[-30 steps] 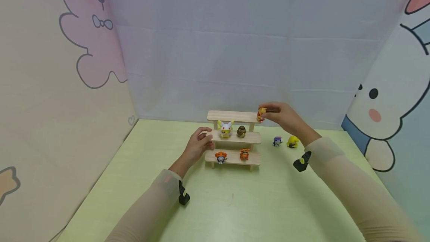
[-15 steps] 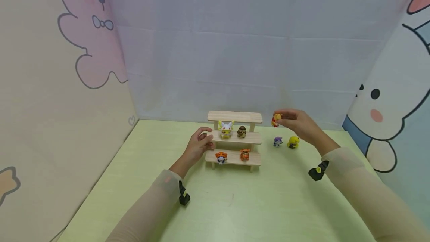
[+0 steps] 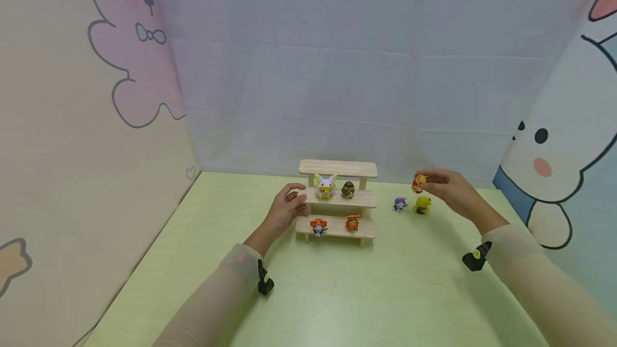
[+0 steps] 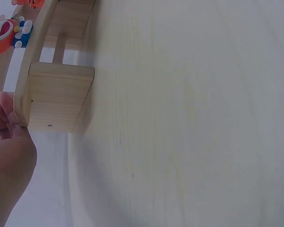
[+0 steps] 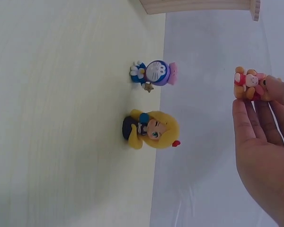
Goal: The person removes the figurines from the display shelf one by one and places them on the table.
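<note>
My right hand pinches a small yellow bear figurine in red between thumb and fingers. It is up off the table, above a yellow-haired girl figurine. The right wrist view shows the bear figurine with a pink-and-white piece on its front. My left hand grips the left end of a three-tier wooden display shelf; its fingers curl behind a board there in the left wrist view. A white-and-yellow big-eared figurine and a brown owl figurine stand on the middle tier.
The bottom tier carries an orange-hatted blue figurine and an orange tiger figurine. Right of the shelf, a purple-hatted figurine stands on the pale table. A light curtain hangs behind the table.
My right hand has carried the bear figurine from the right end of the top tier rightward and down, over the yellow-haired figurine. My left hand stays at the shelf.
</note>
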{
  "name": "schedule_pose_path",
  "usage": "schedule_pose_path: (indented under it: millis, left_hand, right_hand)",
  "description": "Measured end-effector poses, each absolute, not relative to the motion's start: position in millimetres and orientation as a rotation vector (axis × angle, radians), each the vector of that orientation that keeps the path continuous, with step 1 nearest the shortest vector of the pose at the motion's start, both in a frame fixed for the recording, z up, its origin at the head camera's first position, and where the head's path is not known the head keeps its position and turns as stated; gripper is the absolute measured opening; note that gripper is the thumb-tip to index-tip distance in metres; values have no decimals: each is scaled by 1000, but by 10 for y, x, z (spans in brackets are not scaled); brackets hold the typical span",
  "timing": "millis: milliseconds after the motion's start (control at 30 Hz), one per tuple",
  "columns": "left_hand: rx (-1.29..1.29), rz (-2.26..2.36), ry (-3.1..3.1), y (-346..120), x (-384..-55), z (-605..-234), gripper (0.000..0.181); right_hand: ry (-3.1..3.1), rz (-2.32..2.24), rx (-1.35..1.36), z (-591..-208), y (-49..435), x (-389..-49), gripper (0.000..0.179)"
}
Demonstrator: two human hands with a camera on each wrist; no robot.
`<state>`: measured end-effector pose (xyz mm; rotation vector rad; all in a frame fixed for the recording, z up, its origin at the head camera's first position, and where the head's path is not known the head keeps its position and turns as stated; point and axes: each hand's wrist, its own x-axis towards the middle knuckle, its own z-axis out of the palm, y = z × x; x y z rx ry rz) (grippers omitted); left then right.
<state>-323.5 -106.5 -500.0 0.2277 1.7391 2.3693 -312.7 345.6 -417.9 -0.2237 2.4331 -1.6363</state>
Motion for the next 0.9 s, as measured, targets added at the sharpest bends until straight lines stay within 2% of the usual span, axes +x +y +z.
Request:
schedule_pose_path:
  millis: [567,900]
  left_hand:
    - [240,2359,1751,-1070,-3202,-4958,32]
    - [206,2364,1747,-1065,-3180,-4943,30]
  right_hand:
    - [2399,-1659,-137,-4493,3985,-3088,65]
    - [2367,-1634,-66,-4696,4139,-3092,69]
